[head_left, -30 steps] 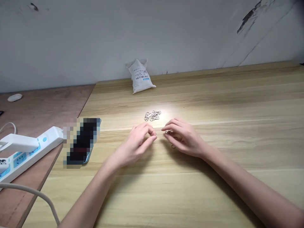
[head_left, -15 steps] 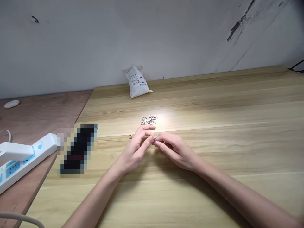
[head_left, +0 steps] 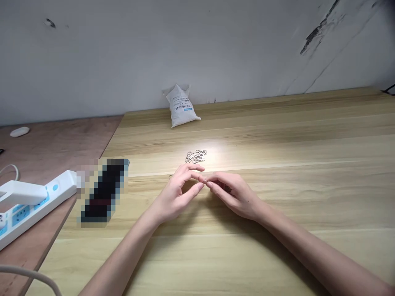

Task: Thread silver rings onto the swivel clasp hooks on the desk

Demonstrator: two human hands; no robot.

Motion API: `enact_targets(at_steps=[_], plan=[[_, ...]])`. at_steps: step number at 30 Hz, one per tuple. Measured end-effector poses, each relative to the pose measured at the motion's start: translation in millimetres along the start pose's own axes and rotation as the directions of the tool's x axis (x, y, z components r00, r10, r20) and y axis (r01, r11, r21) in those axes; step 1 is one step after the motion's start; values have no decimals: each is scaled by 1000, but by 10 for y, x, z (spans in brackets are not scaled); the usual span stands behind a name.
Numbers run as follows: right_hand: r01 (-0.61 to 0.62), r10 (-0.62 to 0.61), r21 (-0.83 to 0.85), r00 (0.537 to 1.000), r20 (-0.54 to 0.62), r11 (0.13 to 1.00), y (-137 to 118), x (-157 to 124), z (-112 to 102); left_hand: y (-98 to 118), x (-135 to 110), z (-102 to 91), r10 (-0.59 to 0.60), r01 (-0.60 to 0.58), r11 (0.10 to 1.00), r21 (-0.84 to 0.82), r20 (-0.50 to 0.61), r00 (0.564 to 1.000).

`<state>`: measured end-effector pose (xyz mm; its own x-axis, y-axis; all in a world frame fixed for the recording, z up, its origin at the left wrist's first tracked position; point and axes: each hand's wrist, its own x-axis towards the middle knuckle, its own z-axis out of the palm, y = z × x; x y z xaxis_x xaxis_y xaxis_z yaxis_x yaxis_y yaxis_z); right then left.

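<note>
Above the wooden table, my left hand (head_left: pixel 174 197) and my right hand (head_left: pixel 236 193) meet at their fingertips. Between them is a small metal ring (head_left: pixel 205 183), mostly covered by the fingers. My left thumb and index finger pinch one side of it, the other left fingers stretched out loosely. The right thumb and index finger pinch the other side. Something small and dark (head_left: pixel 227 188) shows under the curled right fingers; its kind is unclear. Just beyond the hands lies a pile of small metal clasps and rings (head_left: pixel 196 156). Another ring (head_left: pixel 170 176) peeks out behind my left hand.
A white plastic packet (head_left: pixel 182 107) with a printed label leans near the wall. To the left lies a blurred dark phone-like object (head_left: pixel 105 191). A white power strip (head_left: pixel 58 191) with a plug, a cable (head_left: pixel 31 271) and a white oval object (head_left: pixel 19 132) are on the brown surface.
The fingertips have closed further over the ring, which now shows less. My left hand covers more of the loose ring beside it. The whole view has shifted slightly.
</note>
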<state>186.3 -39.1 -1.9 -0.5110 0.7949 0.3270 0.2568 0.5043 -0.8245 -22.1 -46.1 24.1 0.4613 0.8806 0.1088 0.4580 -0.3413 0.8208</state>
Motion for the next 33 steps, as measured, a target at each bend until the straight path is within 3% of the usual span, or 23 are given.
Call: enact_targets(at_steps=[8,14,19,23,27,33], plan=[[26,-26,8,998,56,1000,-17,0,-28,-7,11,-41,23,-23,1000,7,19,1000],[45,-42,-41,997,60,998,12,0,-24,-43,7,1,144,-134,965,227,-28,989],[122,-119,-150,992,28,981,88,6,-31,-39,11,29,158,-125,925,359,-62,986],[188,-184,-235,982,35,954,90,23,-54,-17,4,-1,93,-87,962,257,-12,996],[208,-209,-193,978,12,959,49,39,-82,-3,-7,-36,5,-10,996,88,56,998],[173,-176,-121,984,-12,977,1,39,-93,-11,18,-29,-55,55,990,-127,-2,998]])
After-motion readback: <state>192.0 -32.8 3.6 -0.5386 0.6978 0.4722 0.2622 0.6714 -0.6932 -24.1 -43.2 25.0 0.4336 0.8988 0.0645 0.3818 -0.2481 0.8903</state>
